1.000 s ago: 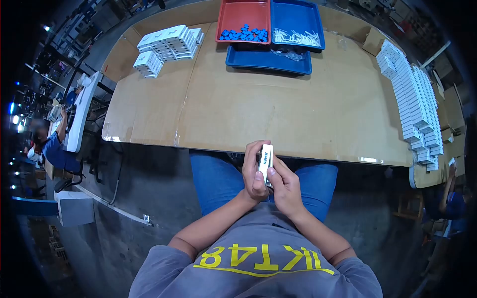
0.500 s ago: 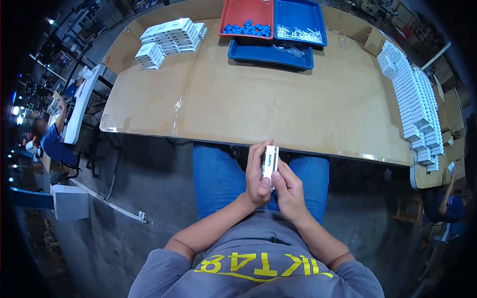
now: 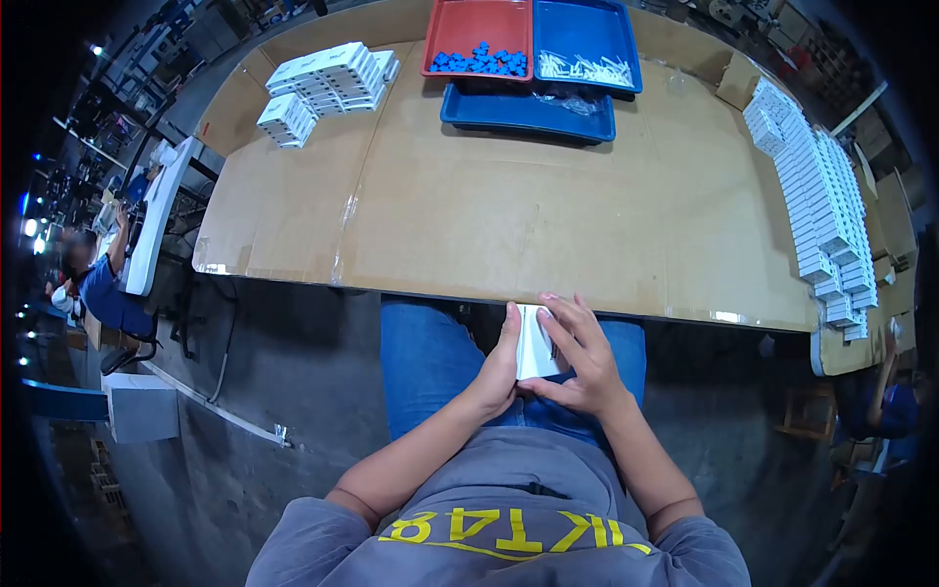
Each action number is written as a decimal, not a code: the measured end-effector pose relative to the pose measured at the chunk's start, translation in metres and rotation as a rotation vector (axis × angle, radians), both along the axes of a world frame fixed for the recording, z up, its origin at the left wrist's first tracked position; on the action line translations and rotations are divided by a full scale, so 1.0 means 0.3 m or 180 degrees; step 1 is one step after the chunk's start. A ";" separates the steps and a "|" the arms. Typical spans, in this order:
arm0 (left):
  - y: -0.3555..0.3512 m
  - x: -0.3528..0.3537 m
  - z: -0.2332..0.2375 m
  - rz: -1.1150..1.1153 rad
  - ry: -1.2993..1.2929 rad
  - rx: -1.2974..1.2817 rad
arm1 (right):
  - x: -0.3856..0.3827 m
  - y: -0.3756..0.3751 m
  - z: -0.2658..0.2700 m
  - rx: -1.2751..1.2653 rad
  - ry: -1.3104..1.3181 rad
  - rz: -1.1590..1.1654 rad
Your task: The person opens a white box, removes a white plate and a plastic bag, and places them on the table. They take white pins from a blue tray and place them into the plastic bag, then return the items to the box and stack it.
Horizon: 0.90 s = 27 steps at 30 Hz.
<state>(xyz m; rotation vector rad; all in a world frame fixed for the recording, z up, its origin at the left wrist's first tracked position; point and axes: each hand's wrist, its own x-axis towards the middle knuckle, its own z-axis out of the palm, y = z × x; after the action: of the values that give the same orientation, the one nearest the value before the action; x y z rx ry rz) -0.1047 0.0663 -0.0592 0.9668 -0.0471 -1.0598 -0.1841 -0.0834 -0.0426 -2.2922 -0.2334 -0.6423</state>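
Observation:
A small white box (image 3: pixel 533 344) is held between my two hands over my lap, just off the table's front edge. My left hand (image 3: pixel 498 367) presses along the box's left side, thumb and fingers close together. On the right side, my right hand (image 3: pixel 583 360) grips the box, with its fingers over the top and its thumb at the near edge. Part of the box is hidden behind the right fingers.
On the cardboard-covered table (image 3: pixel 489 215) stand white box stacks (image 3: pixel 328 78) at back left and long rows (image 3: pixel 817 210) at right. A red tray (image 3: pixel 479 34) holds blue pieces; a blue tray (image 3: pixel 587 34) holds white pieces. A lower blue tray (image 3: pixel 518 112) and two people flank these.
The box has turned in my hands, so its printed narrow side no longer shows and a broader white face does. My right fingers have moved over its top.

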 end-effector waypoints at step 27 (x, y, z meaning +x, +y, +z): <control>0.091 -0.080 0.148 0.0215 -0.0039 0.0201 | 0.005 0.095 -0.025 -0.0043 -0.1046 0.0367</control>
<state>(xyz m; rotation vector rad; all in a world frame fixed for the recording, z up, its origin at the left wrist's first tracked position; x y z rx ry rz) -0.1287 0.0937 -0.0148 1.0253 0.0090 -0.9980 -0.1827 -0.0550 -0.0501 -2.1577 -0.5225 -0.9573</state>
